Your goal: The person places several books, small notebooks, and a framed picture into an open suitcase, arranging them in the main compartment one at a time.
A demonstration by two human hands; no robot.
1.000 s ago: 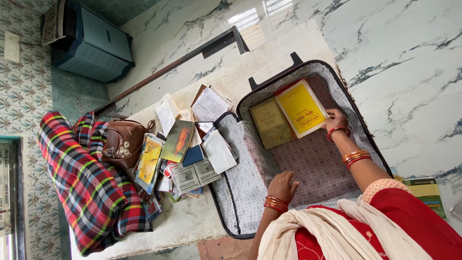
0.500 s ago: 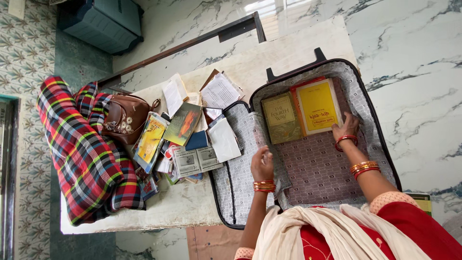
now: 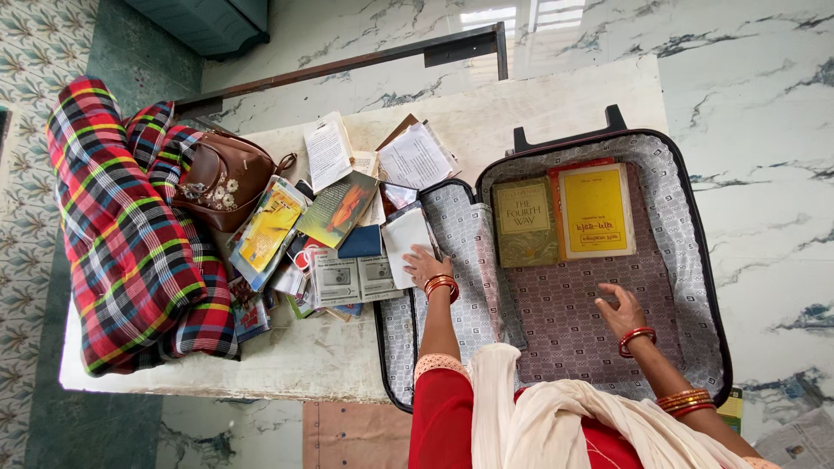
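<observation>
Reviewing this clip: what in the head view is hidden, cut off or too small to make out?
- Red book: mostly covered by the yellow book; only its edges show.
- Left hand fingers: whether they grip the white booklet or just rest on it is unclear.
- Pile of papers: lower items are buried by the ones on top.
- Green item at the suitcase corner: hidden by the right forearm.
- Teal box: cut off by the top edge.

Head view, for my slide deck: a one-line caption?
Left hand on a white booklet, right hand over the open suitcase.
</observation>
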